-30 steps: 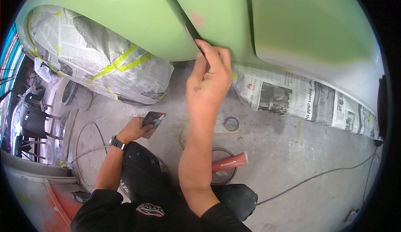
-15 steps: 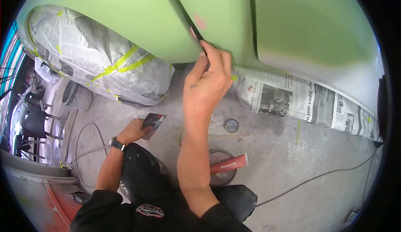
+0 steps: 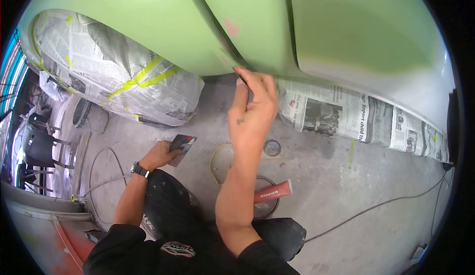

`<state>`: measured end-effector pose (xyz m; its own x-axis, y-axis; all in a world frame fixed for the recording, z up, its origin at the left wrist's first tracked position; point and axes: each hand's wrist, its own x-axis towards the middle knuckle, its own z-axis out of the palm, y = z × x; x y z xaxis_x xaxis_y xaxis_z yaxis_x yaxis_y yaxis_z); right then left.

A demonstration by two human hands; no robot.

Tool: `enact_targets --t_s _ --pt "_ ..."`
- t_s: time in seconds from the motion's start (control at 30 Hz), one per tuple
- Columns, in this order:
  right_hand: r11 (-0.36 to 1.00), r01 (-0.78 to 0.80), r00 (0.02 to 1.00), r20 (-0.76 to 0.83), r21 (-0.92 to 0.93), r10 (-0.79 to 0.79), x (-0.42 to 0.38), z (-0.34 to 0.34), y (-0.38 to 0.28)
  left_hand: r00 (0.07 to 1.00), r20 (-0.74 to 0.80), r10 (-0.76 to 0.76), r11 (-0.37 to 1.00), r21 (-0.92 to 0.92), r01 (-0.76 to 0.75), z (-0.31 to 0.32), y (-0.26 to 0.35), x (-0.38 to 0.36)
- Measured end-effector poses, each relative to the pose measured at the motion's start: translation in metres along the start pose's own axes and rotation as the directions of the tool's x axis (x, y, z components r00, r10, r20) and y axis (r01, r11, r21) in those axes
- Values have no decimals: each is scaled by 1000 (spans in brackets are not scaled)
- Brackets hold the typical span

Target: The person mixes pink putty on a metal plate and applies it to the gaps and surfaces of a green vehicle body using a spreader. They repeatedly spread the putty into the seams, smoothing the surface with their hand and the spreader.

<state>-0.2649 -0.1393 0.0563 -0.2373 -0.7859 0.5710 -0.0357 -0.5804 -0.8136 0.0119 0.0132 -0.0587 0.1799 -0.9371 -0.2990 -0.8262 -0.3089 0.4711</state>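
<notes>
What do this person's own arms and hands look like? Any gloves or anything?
No gloves: the left hand and right hand are bare. Short black sleeves leave both forearms uncovered. A watch with a dark strap circles the left wrist. The right hand has a small dark mark near the thumb's base.

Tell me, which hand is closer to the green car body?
Right. The right hand is at the lower edge of the green car body; the left hand is farther away, holding a dark card.
</notes>
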Motion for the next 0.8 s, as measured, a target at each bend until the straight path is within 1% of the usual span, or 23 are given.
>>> enact_targets --t_s 0.03,0.07,0.13,0.17,0.27,0.33,0.37,0.47,0.57,0.67,0.77,0.8 --pt "1000 4 1000 0 5 -4 -3 -2 0 1000 -9 13 1000 1 -13 0 2 0" --pt "1000 8 1000 0 11 -8 -6 -4 -1 1000 10 -13 1000 -10 13 0 3 -1" --pt "999 -35 999 34 29 34 -10 -8 -4 997 45 -61 998 -27 62 -1 5 1" --pt "998 -55 997 50 41 53 -12 -10 -6 997 51 -63 998 -18 64 0 2 2" --pt "983 -172 981 99 69 165 -17 -13 -1 996 39 -75 997 16 75 -3 -6 6" --pt "985 -149 988 57 83 144 -16 -8 3 994 48 -97 995 27 95 -1 -4 6" --pt "986 -144 989 38 82 141 -17 -7 6 996 52 -73 997 13 72 0 -5 7" --pt "1000 -21 998 -53 11 22 -6 3 16 997 10 -73 995 62 72 3 -9 5" --pt "999 -43 997 -72 -16 42 1 10 13 999 5 -54 996 70 54 1 -7 1" --pt "989 -80 995 -64 -122 73 3 12 9 998 0 -60 995 76 60 3 -17 1" --pt "971 -155 988 -10 -180 156 8 10 2 998 6 -61 994 88 61 -3 -7 -4" --pt "972 -143 989 1 -188 146 10 9 1 998 8 -59 995 87 58 -2 -8 -3"
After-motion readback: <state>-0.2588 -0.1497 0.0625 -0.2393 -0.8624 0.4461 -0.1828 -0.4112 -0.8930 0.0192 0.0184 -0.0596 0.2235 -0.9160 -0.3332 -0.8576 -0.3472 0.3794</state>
